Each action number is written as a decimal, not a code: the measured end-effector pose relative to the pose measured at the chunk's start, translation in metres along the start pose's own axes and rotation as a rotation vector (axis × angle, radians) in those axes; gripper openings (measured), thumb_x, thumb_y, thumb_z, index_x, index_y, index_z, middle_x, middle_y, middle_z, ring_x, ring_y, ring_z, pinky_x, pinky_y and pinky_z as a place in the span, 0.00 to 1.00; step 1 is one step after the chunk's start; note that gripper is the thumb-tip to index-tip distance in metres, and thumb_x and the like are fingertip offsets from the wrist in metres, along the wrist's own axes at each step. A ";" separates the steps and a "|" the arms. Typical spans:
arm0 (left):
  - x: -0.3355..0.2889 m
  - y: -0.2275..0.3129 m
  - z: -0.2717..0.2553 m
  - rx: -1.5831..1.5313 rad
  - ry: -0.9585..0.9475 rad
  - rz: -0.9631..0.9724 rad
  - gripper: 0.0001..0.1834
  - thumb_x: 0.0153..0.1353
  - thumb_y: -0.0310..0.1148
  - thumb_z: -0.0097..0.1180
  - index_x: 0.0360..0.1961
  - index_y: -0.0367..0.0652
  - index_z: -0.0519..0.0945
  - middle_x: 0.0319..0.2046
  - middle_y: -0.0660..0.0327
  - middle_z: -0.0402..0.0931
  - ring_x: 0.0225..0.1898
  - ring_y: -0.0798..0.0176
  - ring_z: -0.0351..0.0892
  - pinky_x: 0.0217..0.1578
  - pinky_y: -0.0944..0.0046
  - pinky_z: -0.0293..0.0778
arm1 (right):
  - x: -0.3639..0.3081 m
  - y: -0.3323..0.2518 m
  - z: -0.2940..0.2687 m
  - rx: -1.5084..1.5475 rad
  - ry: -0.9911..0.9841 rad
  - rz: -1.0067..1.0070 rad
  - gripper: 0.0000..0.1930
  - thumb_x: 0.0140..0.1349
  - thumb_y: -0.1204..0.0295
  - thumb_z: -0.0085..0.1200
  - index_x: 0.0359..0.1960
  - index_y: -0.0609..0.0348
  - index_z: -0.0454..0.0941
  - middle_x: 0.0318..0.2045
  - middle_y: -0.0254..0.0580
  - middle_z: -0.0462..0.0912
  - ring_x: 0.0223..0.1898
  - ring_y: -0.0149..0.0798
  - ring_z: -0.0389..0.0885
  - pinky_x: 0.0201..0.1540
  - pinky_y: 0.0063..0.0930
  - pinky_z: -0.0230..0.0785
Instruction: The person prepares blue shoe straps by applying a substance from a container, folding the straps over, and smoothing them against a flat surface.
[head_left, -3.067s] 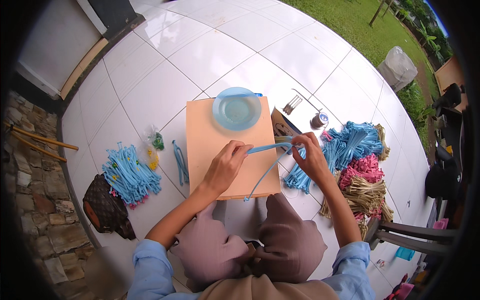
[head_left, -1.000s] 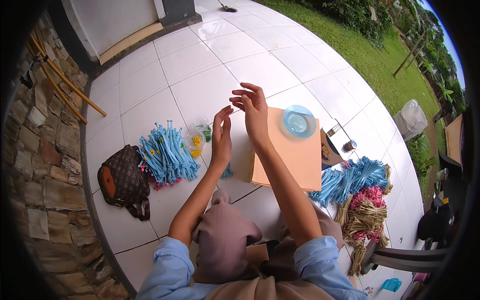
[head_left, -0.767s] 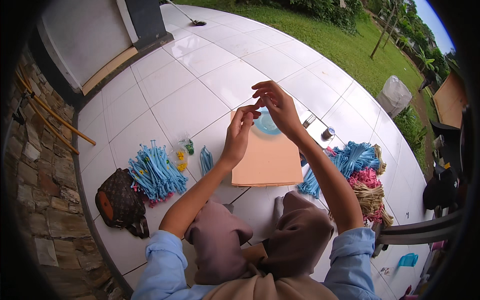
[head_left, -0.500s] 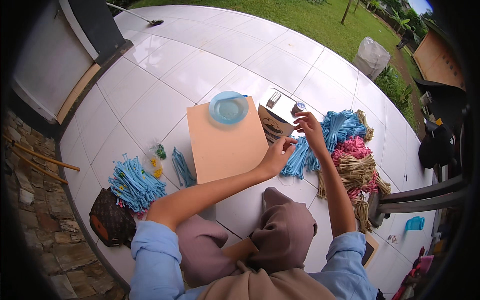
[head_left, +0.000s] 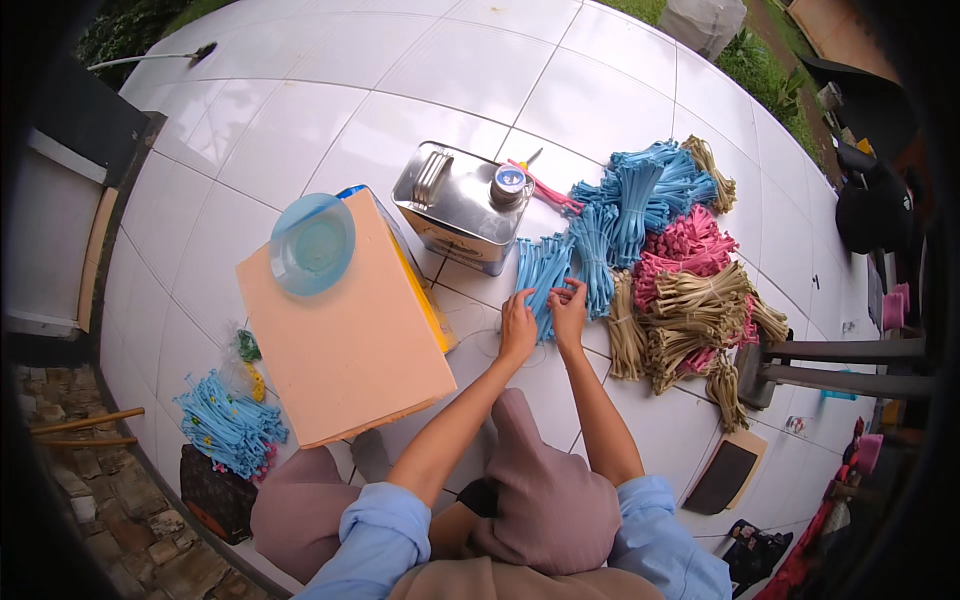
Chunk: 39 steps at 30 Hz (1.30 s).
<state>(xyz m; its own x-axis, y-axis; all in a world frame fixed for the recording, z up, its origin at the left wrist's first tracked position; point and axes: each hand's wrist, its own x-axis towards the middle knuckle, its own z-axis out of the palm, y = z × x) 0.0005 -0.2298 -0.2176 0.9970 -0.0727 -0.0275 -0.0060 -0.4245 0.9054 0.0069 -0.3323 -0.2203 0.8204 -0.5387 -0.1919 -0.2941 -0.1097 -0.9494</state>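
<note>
Near the frame's centre, the person's left hand [head_left: 518,328] and right hand [head_left: 570,318] touch blue strands [head_left: 542,268], whether gripping unclear.

Blue bundles [head_left: 592,240] on white tiles [head_left: 620,85]

Left hand [head_left: 517,328] and right hand [head_left: 569,316] held close together at near end of blue strips [head_left: 543,265]; grip too small to tell. Metal can [head_left: 462,208] seen beyond left hand. Pink bundles [head_left: 688,250] and tan bundles [head_left: 693,318] piled right of right hand. Peach board [head_left: 350,365] set left of left hand, topped by blue bowl [head_left: 285,257]; blue pile [head_left: 230,422] placed farther left.
</note>
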 end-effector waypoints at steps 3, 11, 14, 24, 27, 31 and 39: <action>0.005 -0.011 0.008 0.160 0.045 -0.041 0.20 0.56 0.23 0.50 0.51 0.42 0.70 0.44 0.52 0.70 0.51 0.50 0.67 0.52 0.54 0.64 | -0.006 -0.005 0.024 -0.099 0.060 -0.007 0.23 0.54 0.78 0.57 0.50 0.62 0.61 0.33 0.45 0.77 0.30 0.33 0.79 0.31 0.25 0.72; 0.006 0.001 0.015 -0.095 -0.003 -0.208 0.15 0.56 0.23 0.52 0.46 0.41 0.73 0.37 0.55 0.70 0.39 0.55 0.72 0.41 0.58 0.70 | -0.007 -0.015 0.015 -0.157 0.063 0.021 0.25 0.52 0.80 0.54 0.52 0.63 0.59 0.35 0.46 0.72 0.28 0.36 0.75 0.36 0.30 0.69; 0.005 0.001 0.013 -0.180 0.000 -0.208 0.13 0.57 0.22 0.51 0.45 0.40 0.73 0.38 0.55 0.70 0.38 0.57 0.72 0.40 0.60 0.70 | -0.011 -0.017 0.014 -0.002 0.076 0.066 0.24 0.53 0.81 0.52 0.52 0.61 0.59 0.36 0.46 0.72 0.28 0.35 0.74 0.38 0.29 0.69; 0.006 0.065 -0.019 -0.490 -0.048 -0.136 0.08 0.64 0.28 0.47 0.42 0.36 0.70 0.39 0.56 0.69 0.42 0.61 0.72 0.42 0.63 0.71 | -0.030 -0.084 -0.007 0.259 0.057 -0.059 0.21 0.60 0.83 0.42 0.55 0.58 0.54 0.40 0.41 0.66 0.32 0.27 0.70 0.37 0.19 0.64; 0.009 0.095 -0.033 -0.446 -0.028 -0.088 0.10 0.65 0.30 0.47 0.44 0.37 0.69 0.41 0.57 0.69 0.46 0.64 0.70 0.49 0.65 0.68 | -0.035 -0.109 -0.011 0.361 0.068 -0.130 0.22 0.61 0.83 0.44 0.56 0.58 0.53 0.40 0.42 0.65 0.32 0.28 0.71 0.39 0.20 0.65; 0.020 0.135 -0.054 -0.553 -0.037 -0.004 0.10 0.66 0.29 0.44 0.45 0.36 0.66 0.42 0.57 0.67 0.47 0.66 0.68 0.50 0.66 0.67 | -0.038 -0.154 -0.008 0.467 0.058 -0.242 0.24 0.61 0.80 0.50 0.56 0.57 0.54 0.39 0.39 0.64 0.37 0.25 0.67 0.41 0.17 0.63; 0.027 0.192 -0.115 -0.639 0.184 0.201 0.07 0.64 0.24 0.43 0.39 0.39 0.59 0.41 0.58 0.59 0.45 0.66 0.64 0.51 0.64 0.65 | -0.056 -0.239 0.003 0.554 -0.129 -0.385 0.26 0.58 0.83 0.52 0.56 0.56 0.55 0.38 0.35 0.65 0.38 0.23 0.66 0.42 0.14 0.60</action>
<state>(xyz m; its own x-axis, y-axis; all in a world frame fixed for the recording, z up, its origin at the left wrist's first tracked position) 0.0352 -0.2091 0.0040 0.9785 0.0835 0.1884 -0.2017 0.1999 0.9588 0.0326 -0.2733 0.0170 0.8780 -0.4398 0.1888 0.2959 0.1886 -0.9364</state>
